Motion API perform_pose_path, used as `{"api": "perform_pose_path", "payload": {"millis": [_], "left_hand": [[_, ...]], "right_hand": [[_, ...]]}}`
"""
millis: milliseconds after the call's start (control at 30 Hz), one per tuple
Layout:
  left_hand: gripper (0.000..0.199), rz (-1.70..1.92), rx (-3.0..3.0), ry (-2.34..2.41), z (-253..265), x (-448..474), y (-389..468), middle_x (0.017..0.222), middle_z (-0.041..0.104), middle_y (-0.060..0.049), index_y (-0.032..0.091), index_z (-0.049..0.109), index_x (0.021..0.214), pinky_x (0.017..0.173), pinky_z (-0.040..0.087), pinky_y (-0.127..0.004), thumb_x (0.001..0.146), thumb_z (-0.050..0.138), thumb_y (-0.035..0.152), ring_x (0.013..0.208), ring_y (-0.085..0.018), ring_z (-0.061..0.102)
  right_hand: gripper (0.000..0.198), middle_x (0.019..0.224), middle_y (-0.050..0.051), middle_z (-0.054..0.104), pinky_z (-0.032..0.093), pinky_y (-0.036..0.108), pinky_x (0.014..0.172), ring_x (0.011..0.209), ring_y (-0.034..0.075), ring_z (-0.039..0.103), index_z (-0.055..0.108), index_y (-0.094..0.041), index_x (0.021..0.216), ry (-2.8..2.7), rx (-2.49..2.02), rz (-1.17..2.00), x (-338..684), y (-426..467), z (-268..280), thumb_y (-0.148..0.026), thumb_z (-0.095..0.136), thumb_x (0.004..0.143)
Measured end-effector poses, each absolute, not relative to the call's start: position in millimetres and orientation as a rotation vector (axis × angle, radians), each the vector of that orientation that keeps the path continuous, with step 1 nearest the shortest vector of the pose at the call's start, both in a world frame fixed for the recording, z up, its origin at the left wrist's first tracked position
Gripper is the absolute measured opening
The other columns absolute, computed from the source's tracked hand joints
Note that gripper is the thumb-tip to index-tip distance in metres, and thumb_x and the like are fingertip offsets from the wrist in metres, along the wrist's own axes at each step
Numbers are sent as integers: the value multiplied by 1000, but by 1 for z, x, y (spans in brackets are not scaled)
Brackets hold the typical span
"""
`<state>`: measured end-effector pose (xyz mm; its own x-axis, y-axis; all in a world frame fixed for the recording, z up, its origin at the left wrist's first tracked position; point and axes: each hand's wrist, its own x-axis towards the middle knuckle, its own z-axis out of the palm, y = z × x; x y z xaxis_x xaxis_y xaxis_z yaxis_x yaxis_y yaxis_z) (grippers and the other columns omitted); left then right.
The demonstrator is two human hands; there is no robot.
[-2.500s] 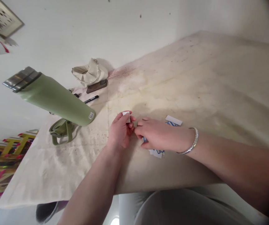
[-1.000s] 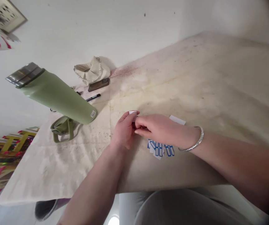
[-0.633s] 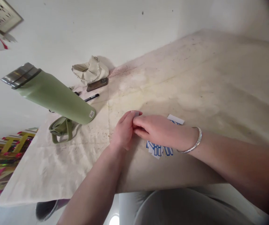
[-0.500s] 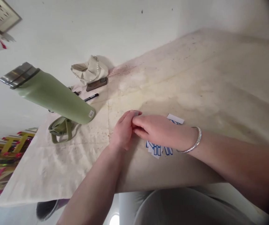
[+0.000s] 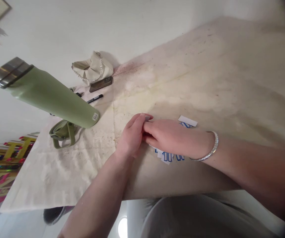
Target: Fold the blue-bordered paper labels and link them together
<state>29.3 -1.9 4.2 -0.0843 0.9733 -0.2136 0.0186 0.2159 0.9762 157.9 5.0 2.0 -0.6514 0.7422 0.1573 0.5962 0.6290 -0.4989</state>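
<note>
My left hand (image 5: 130, 136) and my right hand (image 5: 173, 137) meet over the cloth-covered table, fingers curled against each other. A small greyish edge shows by the left thumb; whatever the fingers grip is otherwise hidden. A silver bracelet circles my right wrist. Beneath the right hand lie several white paper cards (image 5: 167, 157) with blue outlined markings, partly covered by the palm. Just beyond that hand, a plain white strip (image 5: 187, 120) rests beside another blue-marked piece.
A tall green bottle (image 5: 55, 96) with a steel top stands at the left, a green strapped lid-like piece (image 5: 62, 132) beside it. Behind are a cream bag (image 5: 93, 67) with a pearl strap, a phone (image 5: 101, 84) and a black pen (image 5: 95, 98). The wall borders the table's far side.
The view has shifted slightly, so the bottle and bag sit a little higher and further left. Both hands stay pressed together, with only a slight shift of the fingers.
</note>
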Motion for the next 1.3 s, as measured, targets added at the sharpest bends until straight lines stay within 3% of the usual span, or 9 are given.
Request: {"api": "perform_pose_path", "payload": {"millis": [567,1100,1300], "left_hand": [[31,1013,1306,1386,3,27,-3,90,67,-5,21,69,82,78,43,-28,88,45,39,90,-20,59],[30,924,1526,1401,6,24,-9,94,67,-4,22,69,87,79,41,-26,89,45,41,92,-19,58],[31,926,1551,1405,5,24,-8,93,67,-5,22,68,86,79,42,-27,89,45,42,92,-20,58]], "right_hand": [[21,74,6,62,26,26,49,59,13,51,61,-15,90,-2550,-1124,580,156,4,1,-25,44,83],[20,61,4,56,27,26,49,49,11,44,64,-14,79,-2531,-1146,718,153,0,6,-23,46,79],[21,68,6,61,31,27,50,54,12,48,64,-13,83,-2566,-1172,713,154,1,9,-23,45,82]]}}
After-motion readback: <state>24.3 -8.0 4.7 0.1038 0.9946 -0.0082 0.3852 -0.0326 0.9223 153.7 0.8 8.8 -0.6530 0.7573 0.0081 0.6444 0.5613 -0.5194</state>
